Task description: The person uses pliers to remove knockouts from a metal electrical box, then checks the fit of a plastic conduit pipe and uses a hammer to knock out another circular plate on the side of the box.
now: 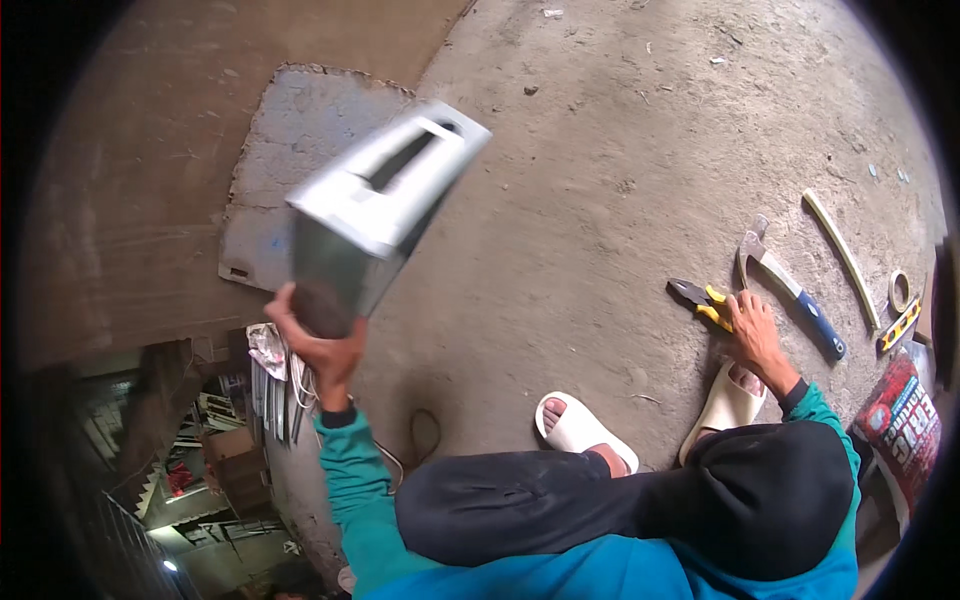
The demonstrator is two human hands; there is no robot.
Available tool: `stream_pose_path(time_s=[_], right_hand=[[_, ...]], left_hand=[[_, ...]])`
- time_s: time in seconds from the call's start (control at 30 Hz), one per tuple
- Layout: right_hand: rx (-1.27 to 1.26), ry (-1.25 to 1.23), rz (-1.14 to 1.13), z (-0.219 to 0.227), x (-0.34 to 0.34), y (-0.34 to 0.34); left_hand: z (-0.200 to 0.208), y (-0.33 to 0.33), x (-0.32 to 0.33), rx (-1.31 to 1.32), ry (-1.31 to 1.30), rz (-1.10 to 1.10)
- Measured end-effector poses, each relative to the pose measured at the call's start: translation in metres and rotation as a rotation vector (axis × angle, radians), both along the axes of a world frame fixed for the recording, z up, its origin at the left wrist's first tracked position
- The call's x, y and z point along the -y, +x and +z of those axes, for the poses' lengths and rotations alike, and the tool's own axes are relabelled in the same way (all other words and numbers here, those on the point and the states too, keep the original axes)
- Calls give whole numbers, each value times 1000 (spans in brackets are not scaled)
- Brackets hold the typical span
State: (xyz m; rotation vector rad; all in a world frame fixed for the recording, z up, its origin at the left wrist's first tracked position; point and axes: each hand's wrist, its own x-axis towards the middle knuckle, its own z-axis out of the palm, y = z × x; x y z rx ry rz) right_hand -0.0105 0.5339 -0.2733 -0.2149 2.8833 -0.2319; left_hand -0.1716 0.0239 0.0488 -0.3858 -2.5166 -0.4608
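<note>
My left hand is raised at the left, its fingers closed round the lower end of a silver sheet-metal box. The box is tilted and blurred by motion. A long slot runs along its bright upper face. Down at the right, my right hand has its fingers closed at the yellow handles of a pair of pliers. The pliers lie on the concrete floor, dark jaws pointing left. A claw hammer with a blue grip rests just right of that hand.
Beyond the hammer lie a pale curved strip, a tape roll and a yellow level. A red printed bag stands at the right. A worn grey board is behind the box. Metal strips lie at the left.
</note>
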Motion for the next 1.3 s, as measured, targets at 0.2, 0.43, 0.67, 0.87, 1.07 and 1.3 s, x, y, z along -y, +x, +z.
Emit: stream_pose_path(time_s=[0.2, 0.43, 0.67, 0.87, 1.07, 1.3], right_hand=[[-69, -29, -3, -8, -4, -4], [40, -290, -128, -1, 3, -10], [404, -853, -225, 55, 18, -17], [368, -998, 73, 63, 48, -47], [477, -959, 35, 77, 55, -83], [603, -1100, 67, 55, 64, -84]], left_hand=[[-55, 22, -11, 77, -279, -201], [-106, 43, -7, 206, -327, -339], [-129, 42, -6, 355, -301, -413], [-117, 10, -18, 469, -326, -377], [-113, -9, -26, 531, -321, -387], [-117, -16, -22, 517, -331, -408]])
